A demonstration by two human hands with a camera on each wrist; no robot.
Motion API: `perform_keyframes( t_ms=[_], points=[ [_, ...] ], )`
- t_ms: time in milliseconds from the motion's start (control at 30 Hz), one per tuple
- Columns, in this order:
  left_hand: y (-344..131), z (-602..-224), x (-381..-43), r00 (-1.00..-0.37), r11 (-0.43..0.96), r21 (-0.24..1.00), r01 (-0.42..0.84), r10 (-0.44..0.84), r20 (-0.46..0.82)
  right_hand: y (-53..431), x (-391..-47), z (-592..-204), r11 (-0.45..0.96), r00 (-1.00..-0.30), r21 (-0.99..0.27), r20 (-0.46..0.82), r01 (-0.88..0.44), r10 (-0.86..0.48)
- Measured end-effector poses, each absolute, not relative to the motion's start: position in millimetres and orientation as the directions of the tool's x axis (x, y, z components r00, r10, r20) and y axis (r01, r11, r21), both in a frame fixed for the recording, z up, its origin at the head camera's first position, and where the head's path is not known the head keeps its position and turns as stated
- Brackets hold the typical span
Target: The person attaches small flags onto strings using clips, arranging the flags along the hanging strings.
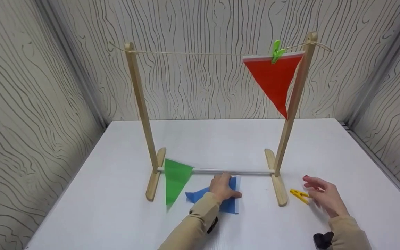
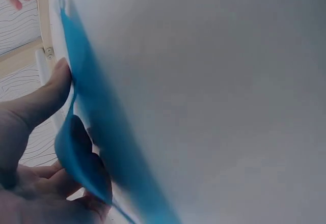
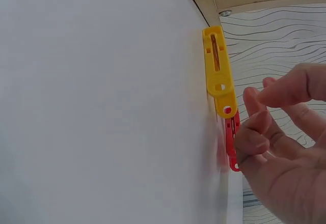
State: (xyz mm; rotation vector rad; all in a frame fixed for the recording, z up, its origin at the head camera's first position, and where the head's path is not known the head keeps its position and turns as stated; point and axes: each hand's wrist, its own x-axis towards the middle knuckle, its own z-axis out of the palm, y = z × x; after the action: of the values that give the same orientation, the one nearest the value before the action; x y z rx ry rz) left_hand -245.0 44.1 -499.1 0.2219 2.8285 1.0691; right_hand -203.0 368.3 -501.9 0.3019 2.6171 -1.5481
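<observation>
Seemingly loose, right hand (image 1: 326, 198) between yellow clip (image 3: 219, 77) and table edge (image 1: 377, 173), left hand (image 1: 223, 189) pinching blue flag (image 1: 228, 206)

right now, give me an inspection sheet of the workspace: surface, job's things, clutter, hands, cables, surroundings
Surface: white table.
Job's things: red flag hangs at the string, held by a green peg; green flag covers part of the stand's white bar; blue flag is in front of the bar; yellow peg and red peg are at the right.
Clutter: nothing seen.
Grippers: left hand grips the blue flag; right hand is by the two loose pegs, contact unclear.
Cables: nothing seen.
Surroundings: walls with wavy lines.
</observation>
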Motion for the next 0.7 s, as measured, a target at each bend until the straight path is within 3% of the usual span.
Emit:
perform_keyframes(
  t_ms=[700],
  points=[
    [38.0, -497.5, -249.6, -0.981, 0.643, 0.763, 0.072, 0.182, -0.06, 379.7, -199.1, -500.3, 0.539, -0.954, -0.803, -0.298, 0.253, 0.004]
  ],
)
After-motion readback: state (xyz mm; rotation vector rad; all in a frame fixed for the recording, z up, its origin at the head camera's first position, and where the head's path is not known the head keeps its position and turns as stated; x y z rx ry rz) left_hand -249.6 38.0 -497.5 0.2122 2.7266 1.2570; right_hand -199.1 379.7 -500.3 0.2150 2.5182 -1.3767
